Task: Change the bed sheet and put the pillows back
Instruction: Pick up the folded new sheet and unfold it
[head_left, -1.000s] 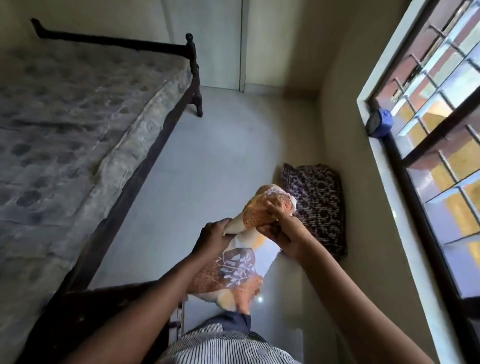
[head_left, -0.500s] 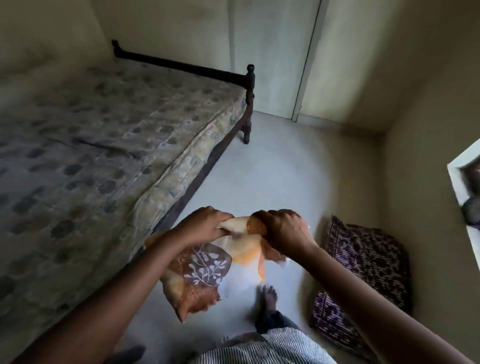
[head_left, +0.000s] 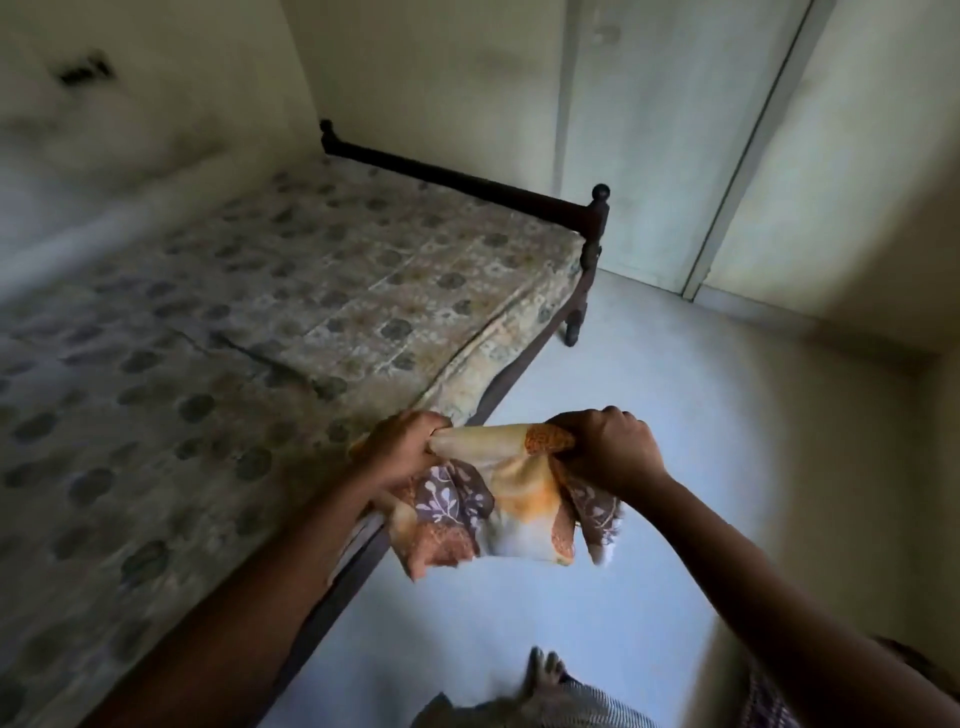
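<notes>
Fingers of left hand (head_left: 402, 449) and right hand (head_left: 605, 449) clench the top edge of a folded orange-white-brown leaf-print bed sheet (head_left: 511, 499) beside the bare floral mattress (head_left: 311, 291), likely to shake it open.

A dark wooden bed frame (head_left: 457, 179) with knobbed corner posts runs from 7 o'clock up to 12 o'clock, along the left side of the room. On it lies a bare mattress (head_left: 311, 291) printed with faded round motifs. A pale, smudged wall (head_left: 156, 104) stands behind the bed at 10 o'clock, with a dark mark high on it. At 1 o'clock is a closed pale door (head_left: 665, 130). The smooth floor (head_left: 649, 395) at 3 o'clock looks bluish and lit. The picture's corners are dim.
</notes>
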